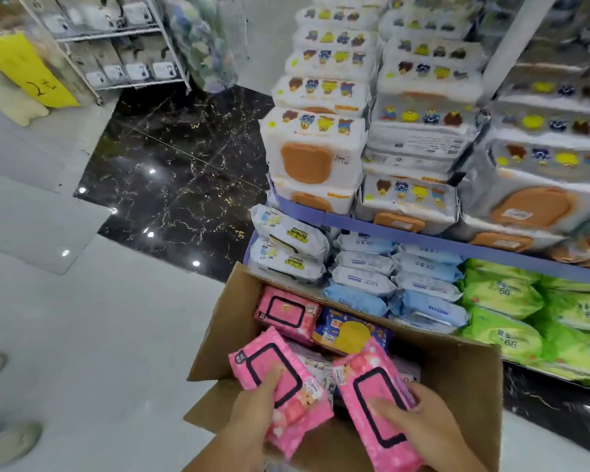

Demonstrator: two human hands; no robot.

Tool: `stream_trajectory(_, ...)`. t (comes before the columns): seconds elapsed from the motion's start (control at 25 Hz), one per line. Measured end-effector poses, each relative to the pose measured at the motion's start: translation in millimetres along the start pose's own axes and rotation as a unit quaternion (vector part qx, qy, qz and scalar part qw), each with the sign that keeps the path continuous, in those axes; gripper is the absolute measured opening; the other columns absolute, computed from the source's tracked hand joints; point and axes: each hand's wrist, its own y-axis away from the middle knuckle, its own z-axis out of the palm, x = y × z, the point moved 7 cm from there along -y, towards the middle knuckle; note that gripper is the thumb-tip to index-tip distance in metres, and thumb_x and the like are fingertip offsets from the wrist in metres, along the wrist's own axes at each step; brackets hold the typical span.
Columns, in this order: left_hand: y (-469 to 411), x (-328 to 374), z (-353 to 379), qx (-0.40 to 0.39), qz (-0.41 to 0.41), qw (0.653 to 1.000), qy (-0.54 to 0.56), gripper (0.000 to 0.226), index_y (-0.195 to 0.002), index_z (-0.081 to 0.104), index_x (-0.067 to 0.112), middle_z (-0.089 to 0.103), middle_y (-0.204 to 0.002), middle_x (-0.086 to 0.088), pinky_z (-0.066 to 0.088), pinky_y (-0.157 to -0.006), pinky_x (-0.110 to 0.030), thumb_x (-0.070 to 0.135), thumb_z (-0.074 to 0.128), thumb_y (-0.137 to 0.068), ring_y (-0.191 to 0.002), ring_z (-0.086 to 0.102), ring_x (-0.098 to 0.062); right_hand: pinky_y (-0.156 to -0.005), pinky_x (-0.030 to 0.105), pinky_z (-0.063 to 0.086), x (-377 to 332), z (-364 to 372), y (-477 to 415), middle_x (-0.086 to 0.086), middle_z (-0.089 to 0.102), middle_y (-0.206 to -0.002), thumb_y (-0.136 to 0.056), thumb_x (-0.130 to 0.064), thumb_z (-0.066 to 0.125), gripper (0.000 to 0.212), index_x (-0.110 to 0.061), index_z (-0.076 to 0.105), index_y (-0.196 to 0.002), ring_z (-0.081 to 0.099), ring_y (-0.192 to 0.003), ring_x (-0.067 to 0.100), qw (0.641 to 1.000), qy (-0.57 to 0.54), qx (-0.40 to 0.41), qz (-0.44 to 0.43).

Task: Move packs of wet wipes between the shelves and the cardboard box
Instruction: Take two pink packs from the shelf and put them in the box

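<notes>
At lower centre of the frame, over the open brown cardboard box (457, 369), the left hand (252, 413) grips the left pink dotted plastic wet-wipe pack (286, 410), thumb laid on its black-framed lid. The right hand (419, 424) clasps the matching right pink pack (365, 373), fingers curled round its outer edge. The packs' inner edges nearly meet. Pale glossy floor tile (99, 335) lies open at the box's left; the blue-edged shelf (423, 233) stands just beyond it. Green soft packs (504, 315) at right read "99".

A shop aisle: shelves (457, 245) stacked with wet wipe packs (315, 148), polished floor (99, 318).
</notes>
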Motion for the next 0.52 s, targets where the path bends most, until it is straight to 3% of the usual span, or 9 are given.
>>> stream_trajectory(0.12, -74.1, -26.4, 13.7, 0.049, -0.060, 0.994, 0.078, 0.053, -0.103, 0.064, 0.008, 0.074, -0.102, -0.017, 0.058, -0.088, -0.051, 0.059, 0.061, -0.093, -0.097, 0.070, -0.036, -0.072, 0.013, 0.051, 8.1, 11.3, -59.8, -0.017, 0.078, -0.086, -0.063, -0.038, 0.094, 0.033, -0.032, 0.079, -0.092, 0.070, -0.079, -0.008, 0.991, 0.091, -0.079, -0.053)
stream_trajectory(0.2, -113.5, -39.6, 25.8, 0.060, -0.066, 0.991, 0.105, 0.056, -0.105, 0.062, 0.005, 0.072, -0.103, -0.019, 0.056, -0.093, -0.054, 0.060, 0.058, -0.093, -0.098, 0.069, -0.036, -0.086, 0.018, 0.053, 22.4, 24.1, -96.4, -0.019, 0.077, -0.098, -0.062, -0.041, 0.094, 0.045, -0.034, 0.077, -0.103, 0.068, -0.090, -0.010, 0.984, 0.125, -0.105, -0.076)
stream_trajectory(0.28, -138.0, -50.0, 35.0, 0.083, -0.044, 0.991, 0.096, 0.061, -0.096, 0.065, -0.002, 0.071, -0.092, -0.020, 0.054, -0.096, -0.057, 0.059, 0.060, -0.092, -0.090, 0.069, -0.034, -0.100, 0.023, 0.051, 48.0, 46.7, -130.6, -0.026, 0.070, -0.115, -0.053, -0.057, 0.091, 0.069, -0.039, 0.072, -0.117, 0.063, -0.108, -0.008, 0.974, 0.179, -0.118, -0.066)
stream_trajectory(0.36, -153.9, -51.1, 34.3, 0.128, -0.013, 0.988, 0.081, 0.058, -0.090, 0.066, -0.002, 0.070, -0.082, -0.018, 0.056, -0.087, -0.050, 0.055, 0.062, -0.092, -0.080, 0.067, -0.032, -0.107, 0.024, 0.046, 62.7, 63.9, -151.2, -0.029, 0.061, -0.127, -0.045, -0.076, 0.085, 0.093, -0.040, 0.065, -0.128, 0.057, -0.122, -0.003, 0.980, 0.173, -0.092, -0.032)
stream_trajectory(0.44, -151.6, -38.8, 41.9, 0.144, 0.002, 0.988, 0.060, 0.053, -0.087, 0.064, 0.002, 0.065, -0.077, -0.014, 0.051, -0.075, -0.039, 0.054, 0.059, -0.095, -0.075, 0.063, -0.028, -0.110, 0.029, 0.042, 55.6, 65.7, -149.7, -0.028, 0.052, -0.132, -0.041, -0.093, 0.069, 0.108, -0.042, 0.057, -0.134, 0.051, -0.128, 0.005, 0.978, 0.203, -0.004, -0.055)
stream_trajectory(0.48, -150.5, -33.2, 46.8, 0.139, 0.004, 0.988, 0.067, 0.052, -0.084, 0.061, 0.004, 0.062, -0.075, -0.012, 0.049, -0.075, -0.038, 0.055, 0.058, -0.095, -0.075, 0.061, -0.026, -0.110, 0.033, 0.041, 54.5, 59.5, -147.7, -0.022, 0.051, -0.133, -0.041, -0.095, 0.064, 0.108, -0.043, 0.053, -0.135, 0.050, -0.129, 0.011, 0.966, 0.241, 0.080, -0.054)
stream_trajectory(0.52, -155.9, -30.0, 46.8, 0.145, 0.007, 0.986, 0.082, 0.052, -0.081, 0.056, 0.006, 0.057, -0.074, -0.010, 0.049, -0.078, -0.041, 0.056, 0.057, -0.095, -0.077, 0.059, -0.025, -0.109, 0.037, 0.042, 55.3, 55.2, -137.3, -0.011, 0.050, -0.136, -0.043, -0.091, 0.067, 0.108, -0.041, 0.049, -0.137, 0.050, -0.130, 0.018, 0.964, 0.237, 0.119, 0.008)
